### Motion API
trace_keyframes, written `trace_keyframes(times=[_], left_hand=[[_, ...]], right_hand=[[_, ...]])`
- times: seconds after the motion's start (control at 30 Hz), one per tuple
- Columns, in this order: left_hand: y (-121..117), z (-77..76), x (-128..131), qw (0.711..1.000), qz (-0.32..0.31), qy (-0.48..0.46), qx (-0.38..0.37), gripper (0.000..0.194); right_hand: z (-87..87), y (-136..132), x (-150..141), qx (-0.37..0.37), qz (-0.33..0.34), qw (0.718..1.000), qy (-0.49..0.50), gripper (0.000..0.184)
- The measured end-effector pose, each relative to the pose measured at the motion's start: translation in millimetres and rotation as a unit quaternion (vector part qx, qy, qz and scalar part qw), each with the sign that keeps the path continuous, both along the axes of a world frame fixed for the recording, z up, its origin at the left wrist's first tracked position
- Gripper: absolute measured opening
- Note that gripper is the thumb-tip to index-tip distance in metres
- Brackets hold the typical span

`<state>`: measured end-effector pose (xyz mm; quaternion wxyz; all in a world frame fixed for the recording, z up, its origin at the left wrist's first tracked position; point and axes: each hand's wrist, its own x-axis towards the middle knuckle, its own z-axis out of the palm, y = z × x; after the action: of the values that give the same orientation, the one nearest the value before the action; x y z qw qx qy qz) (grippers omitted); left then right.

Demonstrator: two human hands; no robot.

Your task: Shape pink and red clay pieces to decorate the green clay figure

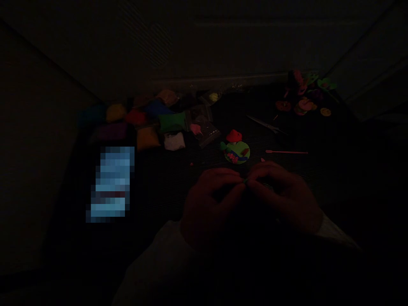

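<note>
In dim light, my left hand [212, 204] and my right hand [285, 197] meet over the dark table. Between their fingertips they pinch a tiny piece of green modelling clay [245, 181], mostly covered by the fingers. Just beyond the hands lies a light green clay disc [245, 146] bearing a clay scene. On it are a red mushroom cap [234, 136], a pink cluster [232, 158], a dark green lump [223, 147] and blue strips. A small pink bit [262, 160] rests by my right fingers.
Packets of coloured clay, among them a green packet [172, 122], lie at the back left. A pixelated lit screen [111, 185] is at the left. Scissors [264, 123], a pink clay tool [287, 152] and finished clay pieces [304, 105] are on the right.
</note>
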<state>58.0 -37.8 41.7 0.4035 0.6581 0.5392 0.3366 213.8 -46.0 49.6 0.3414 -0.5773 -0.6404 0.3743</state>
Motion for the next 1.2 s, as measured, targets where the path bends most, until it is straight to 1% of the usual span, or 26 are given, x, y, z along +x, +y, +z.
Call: trace_keyframes(times=[0.1,0.17,0.23,0.3,0.4,0.5,0.7,0.87,0.97,1.07,1.2], left_hand=[[0.1,-1.2,-1.1,1.0,-0.004,0.005,0.01,0.011],[1.1,-2.0,-2.3,1.0,-0.019,0.009,0.021,0.011],[2.5,-2.8,-3.7,0.999,-0.035,0.017,0.026,0.011],[3.6,-3.4,-4.9,0.998,-0.049,0.027,0.03,0.011],[4.2,-4.3,-5.8,0.995,-0.074,0.042,0.049,0.01],[3.9,-5.1,-6.1,0.991,-0.09,0.055,0.08,0.01],[5.0,-5.3,-6.2,0.982,-0.116,0.082,0.123,0.01],[6.9,-6.0,-5.6,0.98,-0.113,0.096,0.132,0.01],[11.0,-9.6,-6.6,0.977,-0.102,0.122,0.145,0.012],[18.0,-17.2,-8.2,0.962,-0.09,0.189,0.174,0.014],[25.4,-31.6,-8.5,0.934,-0.114,0.275,0.197,0.018]], right_hand=[[0.4,-0.4,3.6,0.021,0.009,1.0,-0.015,0.007],[-0.3,-0.3,8.2,0.061,0.02,0.997,-0.036,0.008],[-1.8,0.3,13.8,0.105,0.045,0.991,-0.068,0.011],[-2.9,1.3,19.1,0.133,0.076,0.983,-0.099,0.014],[-1.9,3.2,24.1,0.147,0.109,0.974,-0.136,0.013],[0.5,5.0,25.7,0.154,0.12,0.966,-0.167,0.013],[-0.4,6.5,24.3,0.138,0.13,0.966,-0.176,0.011],[-4.2,5.1,19.3,0.103,0.094,0.979,-0.147,0.008],[-7.7,6.5,15.9,0.064,0.045,0.99,-0.12,0.007],[-13.9,12.0,13.4,0.027,-0.018,0.993,-0.115,0.01],[-27.2,23.6,11.1,0.016,-0.068,0.987,-0.144,0.011]])
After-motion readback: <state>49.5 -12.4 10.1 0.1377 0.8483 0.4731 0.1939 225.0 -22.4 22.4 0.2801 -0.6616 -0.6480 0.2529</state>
